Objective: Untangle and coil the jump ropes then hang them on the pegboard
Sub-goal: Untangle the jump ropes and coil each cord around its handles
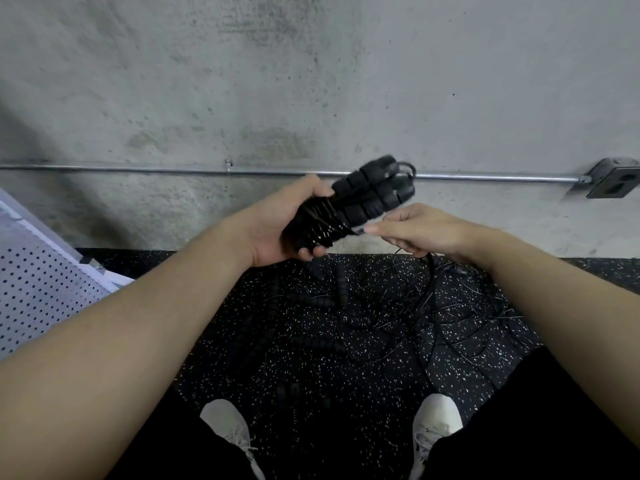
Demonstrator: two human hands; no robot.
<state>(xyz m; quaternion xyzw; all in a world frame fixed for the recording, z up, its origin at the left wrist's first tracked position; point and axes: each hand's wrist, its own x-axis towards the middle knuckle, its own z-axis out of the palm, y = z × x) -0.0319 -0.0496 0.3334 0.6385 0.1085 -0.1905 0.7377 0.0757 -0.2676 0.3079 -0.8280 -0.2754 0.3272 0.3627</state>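
Note:
My left hand (pixel 277 223) grips a black jump rope bundle (pixel 349 202): two ridged handles side by side with thin cord wound around their lower part. My right hand (pixel 419 230) sits just right of the bundle and pinches the black cord (pixel 429 268), which runs down from it to the floor. More black jump ropes (pixel 363 317) lie tangled on the speckled black floor below my hands, with several ridged handles among loose cord. The white pegboard (pixel 45 285) leans at the left edge.
A grey concrete wall (pixel 311 81) stands straight ahead, with a metal conduit pipe (pixel 145 169) along it and an outlet box (pixel 613 180) at the right. My two white shoes (pixel 228 431) are at the bottom, on the rubber floor.

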